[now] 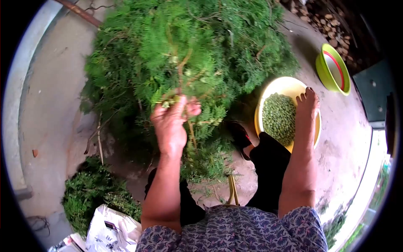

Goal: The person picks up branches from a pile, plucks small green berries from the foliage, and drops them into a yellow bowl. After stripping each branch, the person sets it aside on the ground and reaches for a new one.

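Observation:
My left hand (170, 122) is closed around a leafy evergreen branch (180, 75) that has small green cones near my fingers. The branch stands up in front of a large heap of cut green sprigs (126, 71), and motion blurs it slightly. My right hand (308, 102) is over the right side of a yellow basin (261, 107), its fingers apart and nothing visible in them. Many small green cones (278, 115) lie inside the basin. My right forearm covers part of its right side.
A lime-green basin (321, 71) with a red band stands at the far right, near a pile of chopped wood (331, 31). A smaller heap of sprigs (90, 189) and a white printed bag (111, 231) lie at the lower left. My shoe (240, 136) is beside the yellow basin.

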Motion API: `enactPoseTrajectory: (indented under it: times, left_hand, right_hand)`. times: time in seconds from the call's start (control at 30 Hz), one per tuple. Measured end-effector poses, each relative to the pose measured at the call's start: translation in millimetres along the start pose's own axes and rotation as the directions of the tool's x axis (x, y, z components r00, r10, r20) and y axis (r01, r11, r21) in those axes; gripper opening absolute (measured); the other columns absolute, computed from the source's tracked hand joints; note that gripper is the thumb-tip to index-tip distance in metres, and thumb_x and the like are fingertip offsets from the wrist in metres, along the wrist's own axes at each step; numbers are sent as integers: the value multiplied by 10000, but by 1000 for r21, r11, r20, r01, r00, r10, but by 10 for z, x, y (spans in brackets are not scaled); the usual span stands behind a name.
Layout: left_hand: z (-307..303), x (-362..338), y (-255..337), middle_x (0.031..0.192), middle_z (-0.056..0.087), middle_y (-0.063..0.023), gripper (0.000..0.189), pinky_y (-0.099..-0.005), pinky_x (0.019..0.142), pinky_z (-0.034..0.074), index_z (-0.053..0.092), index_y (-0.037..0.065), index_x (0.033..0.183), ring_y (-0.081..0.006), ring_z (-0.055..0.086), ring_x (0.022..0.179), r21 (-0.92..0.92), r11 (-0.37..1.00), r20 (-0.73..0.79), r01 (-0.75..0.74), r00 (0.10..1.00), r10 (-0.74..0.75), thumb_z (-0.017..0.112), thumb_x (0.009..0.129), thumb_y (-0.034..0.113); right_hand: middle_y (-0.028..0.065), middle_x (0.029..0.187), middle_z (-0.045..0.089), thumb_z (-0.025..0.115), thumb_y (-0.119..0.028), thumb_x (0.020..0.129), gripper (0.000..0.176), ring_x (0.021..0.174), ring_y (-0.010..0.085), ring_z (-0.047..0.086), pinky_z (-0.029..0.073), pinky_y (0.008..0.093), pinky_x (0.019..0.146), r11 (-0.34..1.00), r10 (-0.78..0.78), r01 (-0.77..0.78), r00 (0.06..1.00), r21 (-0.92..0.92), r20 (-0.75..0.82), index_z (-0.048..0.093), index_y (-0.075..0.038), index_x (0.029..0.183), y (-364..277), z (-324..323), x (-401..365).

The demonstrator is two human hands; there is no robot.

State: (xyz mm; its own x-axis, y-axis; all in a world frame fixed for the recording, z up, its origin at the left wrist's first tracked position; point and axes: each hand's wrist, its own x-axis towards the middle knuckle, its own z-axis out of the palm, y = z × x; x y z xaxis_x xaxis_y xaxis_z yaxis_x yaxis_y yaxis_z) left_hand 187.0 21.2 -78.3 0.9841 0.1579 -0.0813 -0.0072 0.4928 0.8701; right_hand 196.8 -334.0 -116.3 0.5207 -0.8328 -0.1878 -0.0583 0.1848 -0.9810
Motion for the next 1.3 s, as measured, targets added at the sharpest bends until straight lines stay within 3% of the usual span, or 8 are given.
enactPoseTrajectory:
  times: [0.07, 0.23, 0.3, 0.4, 0.47, 0.87, 1.03, 1.3]
  left_hand:
    - [21, -19, -20, 825, 628, -186, 126, -360, 512, 569, 584, 5, 965, -262, 648, 648, 57, 998, 45, -9, 999, 6, 553, 857, 63]
    - [91, -84, -26, 804, 621, -136, 135, -301, 410, 529, 587, 1, 926, -251, 647, 609, 22, 990, 69, 138, 988, -140, 569, 863, 118]
    - [111, -106, -36, 790, 613, -92, 141, -272, 391, 518, 590, -5, 911, -240, 645, 598, 4, 987, 80, 163, 983, -163, 574, 864, 127]
    - [148, -131, -13, 800, 617, -94, 166, -251, 372, 497, 588, -10, 934, -218, 641, 579, 55, 984, 116, 167, 978, -173, 561, 874, 142]
    - [145, -130, -6, 805, 620, -96, 182, -234, 370, 488, 587, -13, 950, -199, 637, 568, 73, 977, 156, 198, 966, -207, 554, 880, 151]
    - [127, -170, -71, 711, 603, -84, 90, -228, 390, 472, 549, -25, 853, -141, 601, 514, 310, 948, 194, 72, 971, -137, 483, 889, 25]
    - [122, -165, -71, 678, 599, -58, 106, -216, 383, 457, 582, -21, 867, -110, 580, 477, 517, 854, 219, -62, 974, -62, 477, 871, -6]
    - [137, -165, -53, 669, 592, -46, 119, -216, 385, 457, 593, -24, 792, -83, 550, 513, 486, 871, 223, -73, 974, -43, 490, 852, -23]
  right_hand:
    - [129, 1005, 558, 517, -52, 848, 292, 858, 230, 578, 491, 345, 759, 938, 31, -83, 987, 336, 156, 516, 5, 1134, -155, 224, -283]
    - [42, 727, 615, 614, -135, 828, 125, 546, 88, 522, 425, 217, 461, 976, -208, 116, 764, 186, 611, 639, -52, 917, -451, 768, -1274]
    - [31, 770, 630, 656, -78, 779, 86, 587, 84, 548, 452, 209, 489, 989, -144, 98, 628, 106, 765, 663, -61, 863, -458, 848, -1615]
    - [55, 883, 604, 622, 84, 743, 220, 722, 99, 567, 520, 218, 560, 874, -443, 375, 359, 308, 821, 644, -16, 937, -266, 1019, -1797]
    - [64, 947, 577, 609, 94, 748, 240, 738, 102, 569, 518, 210, 529, 974, -194, 191, 413, 124, 890, 626, -2, 968, -346, 998, -1929]
    - [64, 842, 517, 652, 54, 712, 251, 643, 118, 578, 469, 240, 430, 891, -230, 447, 304, 75, 924, 595, -9, 948, -271, 1069, -2016]
    - [124, 835, 537, 655, 7, 709, 239, 648, 237, 604, 492, 317, 518, 780, -335, 610, 217, 141, 917, 583, -14, 936, -210, 1106, -1962]
    - [141, 772, 571, 605, 6, 757, 179, 626, 230, 588, 479, 314, 548, 769, -228, 639, 286, -8, 931, 551, 21, 926, -251, 1075, -1928]
